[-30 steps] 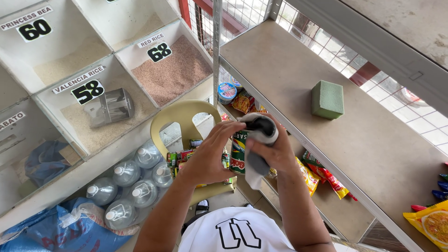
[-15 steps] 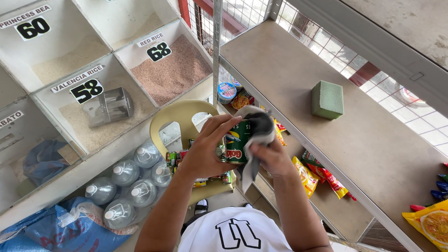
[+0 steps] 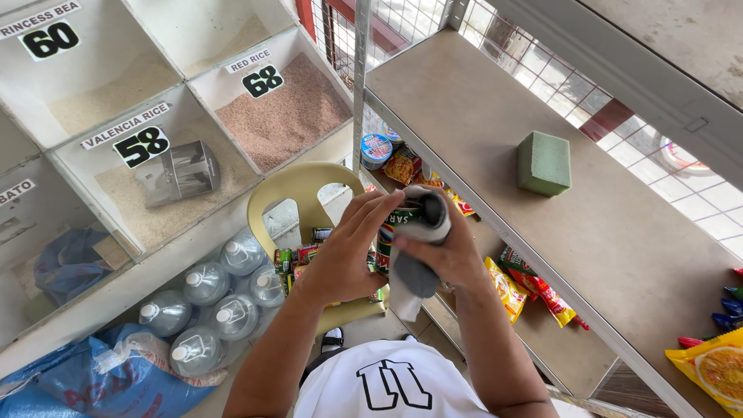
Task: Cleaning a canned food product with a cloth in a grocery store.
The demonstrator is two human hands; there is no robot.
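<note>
Since a moment ago the cloth (image 3: 414, 271) has slid up over the top of the can (image 3: 402, 220), and both hands have shifted a little closer together. That can is a metal cylinder with a green and red label; it is held chest-high above the chair (image 3: 298, 193), tilted, its long axis running up and away toward the shelf (image 3: 495, 139). The left hand (image 3: 340, 255) curls round the can's side, fingers closed on it. The right hand (image 3: 445, 251) clamps the soft grey-white cloth against the can's top. Below sit a yellow plastic chair with small cans, clear water jugs (image 3: 220, 298), rice bins (image 3: 279, 116), and a green foam block (image 3: 544, 162) on the smooth brown shelf.
</note>
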